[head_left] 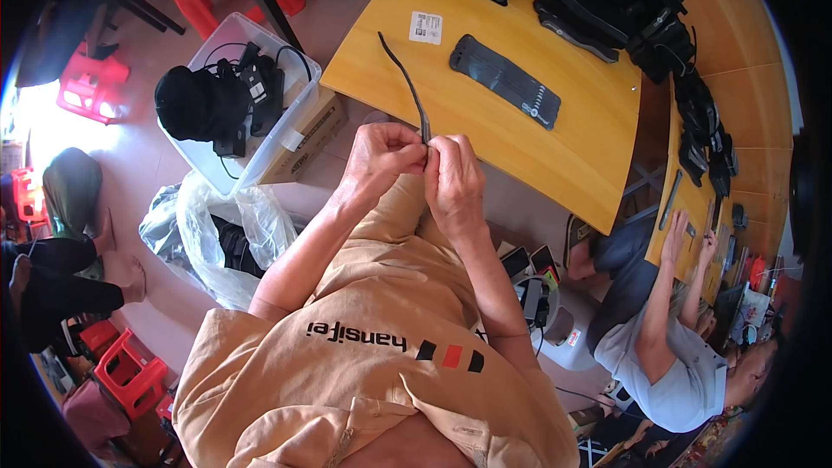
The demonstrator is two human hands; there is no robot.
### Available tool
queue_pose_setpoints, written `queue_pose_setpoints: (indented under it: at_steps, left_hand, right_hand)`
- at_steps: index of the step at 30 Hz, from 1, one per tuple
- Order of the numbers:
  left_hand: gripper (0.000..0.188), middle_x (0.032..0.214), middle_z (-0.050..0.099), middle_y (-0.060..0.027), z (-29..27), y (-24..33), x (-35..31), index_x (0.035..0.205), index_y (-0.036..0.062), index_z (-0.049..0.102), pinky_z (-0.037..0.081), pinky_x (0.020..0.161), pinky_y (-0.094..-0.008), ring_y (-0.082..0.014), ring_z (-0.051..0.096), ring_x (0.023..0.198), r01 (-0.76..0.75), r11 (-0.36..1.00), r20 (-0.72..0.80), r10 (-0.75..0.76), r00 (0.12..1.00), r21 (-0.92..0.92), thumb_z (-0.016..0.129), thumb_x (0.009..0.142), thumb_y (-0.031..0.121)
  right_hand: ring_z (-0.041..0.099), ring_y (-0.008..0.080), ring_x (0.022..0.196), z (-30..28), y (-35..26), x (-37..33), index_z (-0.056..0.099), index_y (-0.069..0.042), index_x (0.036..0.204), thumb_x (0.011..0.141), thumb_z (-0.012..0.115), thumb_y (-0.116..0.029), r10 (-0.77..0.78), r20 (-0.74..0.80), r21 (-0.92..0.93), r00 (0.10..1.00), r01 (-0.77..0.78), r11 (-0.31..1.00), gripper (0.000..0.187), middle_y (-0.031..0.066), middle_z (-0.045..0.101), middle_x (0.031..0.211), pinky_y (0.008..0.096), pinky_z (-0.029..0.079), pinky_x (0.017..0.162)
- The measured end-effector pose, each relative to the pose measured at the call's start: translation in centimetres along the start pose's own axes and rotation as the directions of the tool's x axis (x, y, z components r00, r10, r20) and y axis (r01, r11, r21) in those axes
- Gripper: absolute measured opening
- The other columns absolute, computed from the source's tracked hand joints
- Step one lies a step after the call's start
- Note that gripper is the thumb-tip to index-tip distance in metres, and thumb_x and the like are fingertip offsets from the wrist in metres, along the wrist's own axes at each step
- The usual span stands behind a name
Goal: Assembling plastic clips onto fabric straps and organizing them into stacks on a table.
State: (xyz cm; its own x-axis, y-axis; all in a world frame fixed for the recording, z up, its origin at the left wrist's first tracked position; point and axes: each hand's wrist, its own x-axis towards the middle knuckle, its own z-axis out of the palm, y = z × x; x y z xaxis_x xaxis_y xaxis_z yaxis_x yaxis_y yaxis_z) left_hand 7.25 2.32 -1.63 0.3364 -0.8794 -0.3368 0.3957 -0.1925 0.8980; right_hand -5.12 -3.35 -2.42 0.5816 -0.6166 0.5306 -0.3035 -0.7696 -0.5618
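Both my hands meet at the near edge of the yellow table (pixel 572 178), in front of my lap. My left hand (pixel 381 160) and my right hand (pixel 453 182) pinch the near end of a thin, dark strip (pixel 412 87) between thumbs and fingers. The strip's free end curves up and leftward over the table edge; its pinched end is mostly covered by my fingertips. Beyond my hands, a flat black panel (pixel 498 78) with pale printed marks lies on the tabletop. A white printed label (pixel 425 28) sits to its left.
Black folded pieces (pixel 598 0) pile up at the table's far right. On the left stands a clear plastic bin (pixel 295 126) with black devices and cables, above a plastic bag (pixel 208 230). At right, a co-worker (pixel 659 364) works at another table. Red stools (pixel 130 373) stand left.
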Motion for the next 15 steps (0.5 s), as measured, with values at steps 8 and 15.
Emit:
queue_pose_setpoints:
  at_steps: [8,15]
  left_hand:
    - [0.013,0.065,0.060,-0.0072,0.45,-0.21,0.44,0.072,-0.0083,0.059,0.049,0.056,-0.0226,-0.0102,0.059,0.060,-0.071,0.983,-0.076,0.085,0.994,0.171,0.059,0.074,0.004]
    - [0.014,0.064,0.058,-0.0055,0.42,-0.46,0.53,0.073,-0.0072,0.057,0.049,0.057,-0.0235,-0.0094,0.057,0.061,-0.114,0.978,-0.060,0.126,0.990,0.174,0.056,0.077,0.006]
  right_hand:
    - [0.053,0.0319,0.072,0.36,0.01,0.19,0.048,-0.001,0.092,0.080,0.053,0.006,-0.004,0.024,-0.022,1.000,0.005,1.000,0.014,0.0143,0.049,0.081,0.0394,0.045,0.062]
    - [0.053,0.0317,0.071,0.59,0.04,0.30,0.048,-0.001,0.092,0.081,0.052,0.006,0.009,0.006,-0.020,1.000,-0.009,1.000,0.013,0.0142,0.049,0.081,0.0387,0.045,0.060]
